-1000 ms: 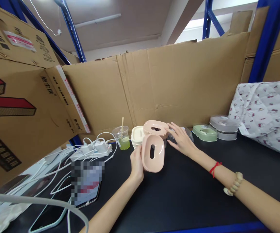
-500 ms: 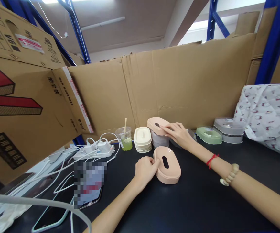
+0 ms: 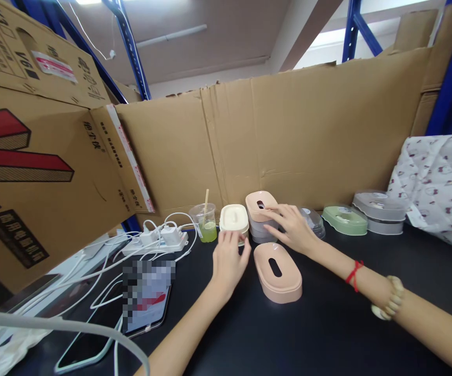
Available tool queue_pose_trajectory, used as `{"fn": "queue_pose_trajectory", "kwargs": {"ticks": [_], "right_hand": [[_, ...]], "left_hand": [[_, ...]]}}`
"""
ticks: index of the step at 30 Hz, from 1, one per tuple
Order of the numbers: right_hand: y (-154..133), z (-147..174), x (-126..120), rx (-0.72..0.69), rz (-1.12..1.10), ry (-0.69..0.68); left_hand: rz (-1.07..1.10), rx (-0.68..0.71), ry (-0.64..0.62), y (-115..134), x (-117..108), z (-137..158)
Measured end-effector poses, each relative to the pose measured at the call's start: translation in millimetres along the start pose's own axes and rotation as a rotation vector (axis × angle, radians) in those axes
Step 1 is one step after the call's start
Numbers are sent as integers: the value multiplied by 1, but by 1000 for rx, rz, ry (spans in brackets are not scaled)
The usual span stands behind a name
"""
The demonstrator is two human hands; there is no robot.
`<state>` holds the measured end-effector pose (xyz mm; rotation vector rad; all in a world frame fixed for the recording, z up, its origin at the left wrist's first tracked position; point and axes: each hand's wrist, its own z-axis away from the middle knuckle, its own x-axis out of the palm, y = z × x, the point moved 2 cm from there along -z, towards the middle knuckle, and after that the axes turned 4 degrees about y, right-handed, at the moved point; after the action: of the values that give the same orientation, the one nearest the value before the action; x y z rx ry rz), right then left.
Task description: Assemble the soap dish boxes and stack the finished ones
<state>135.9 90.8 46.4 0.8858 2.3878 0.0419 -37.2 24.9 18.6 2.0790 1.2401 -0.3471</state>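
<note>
On the left is a big box (image 3: 54, 209), with white wires (image 3: 93, 284) and a phone (image 3: 159, 308) on the desk (image 3: 328, 329) near it. Then comes a plug strip (image 3: 175, 244), and a cup (image 3: 207, 230) with green drink and a stick in it. The left hand (image 3: 228, 263) is at the front of the cream stack (image 3: 234, 215), fingers bent and thumb apart. I can't tell if it grips the stack. Next is the grey stack (image 3: 257, 231) with a pink lid (image 3: 258, 213) on top. Nearer to us, another pink lid (image 3: 278, 285) lies alone on the desk, hole up, and no hand is on it. The right hand (image 3: 294, 227) has its fingers spread, with the tips at the right side of the top lid. It looks open, but I can't tell if it pushes. Past it sit a clear lid (image 3: 314, 223), a green lid (image 3: 344, 221) and the grey lids (image 3: 380, 203), then a white cloth (image 3: 441, 183). So far, it seems, one pink lid is set down and one is up on the stack. Both hands seem busy, so the work doesn't look finished. I can't tell how much is left.
</note>
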Motion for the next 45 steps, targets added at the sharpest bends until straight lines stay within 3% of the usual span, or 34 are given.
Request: {"fn": "queue_pose_trajectory", "kwargs": {"ticks": [2, 4, 7, 10, 13, 17, 23, 28, 33, 37, 41, 45], "right_hand": [[-9, 12, -10, -24, -120, -82], [-16, 26, -15, -51, -261, -287], [-21, 45, -15, 5, -369, -529], [-22, 55, -11, 93, -422, -604], [-25, 57, -9, 136, -482, -621], [-32, 56, -10, 106, -518, -592], [-43, 53, -16, -105, -440, -420], [-47, 48, -20, -116, -458, -303], [-48, 50, -17, -32, -404, -450], [-47, 50, -14, 83, -441, -635], [-49, 51, -14, 90, -513, -703], [-55, 52, -16, -73, -492, -550]], "left_hand": [[-42, 78, 89, -15, -2, -9], [-54, 67, 89, -32, 0, -15], [16, -42, 38, -53, 5, -16], [211, -195, -3, -61, 10, -15], [374, -312, -14, -58, 10, -16], [432, -327, 67, -46, 2, -18], [634, -360, 132, -27, 0, -15], [686, -479, 214, -20, -1, -14], [724, -614, 324, -24, -4, -12], [785, -627, 463, -19, -9, -13], [1063, -874, 368, -7, -12, -16], [1422, -1171, 158, 3, -13, -20]]}}
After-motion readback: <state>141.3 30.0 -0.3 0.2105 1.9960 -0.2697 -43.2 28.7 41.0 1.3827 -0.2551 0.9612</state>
